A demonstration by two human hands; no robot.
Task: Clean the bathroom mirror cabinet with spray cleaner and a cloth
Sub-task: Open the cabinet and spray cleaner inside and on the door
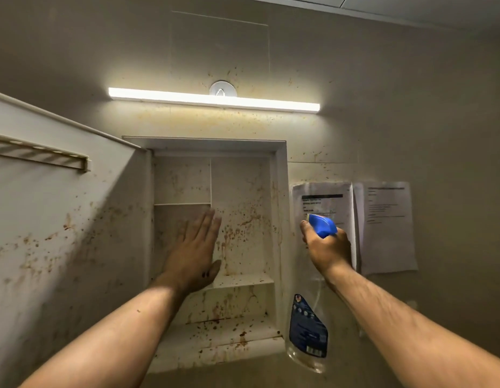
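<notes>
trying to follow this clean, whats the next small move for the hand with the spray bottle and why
Probably swing the right hand leftward so the spray bottle nozzle faces the open cabinet. Its back wall and shelves are spattered brown, no cloth is in view, and the open left hand should clear first.

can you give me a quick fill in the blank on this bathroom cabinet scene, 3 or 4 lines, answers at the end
1. The right hand holds a spray bottle whose trigger head is coloured ____.
2. The cabinet door stands ____, swung to the left.
3. The left hand is flat and open, holding ____.
4. To the right of the cabinet, ____ sheets of paper hang on the wall.

Missing words: blue; open; nothing; two
</notes>
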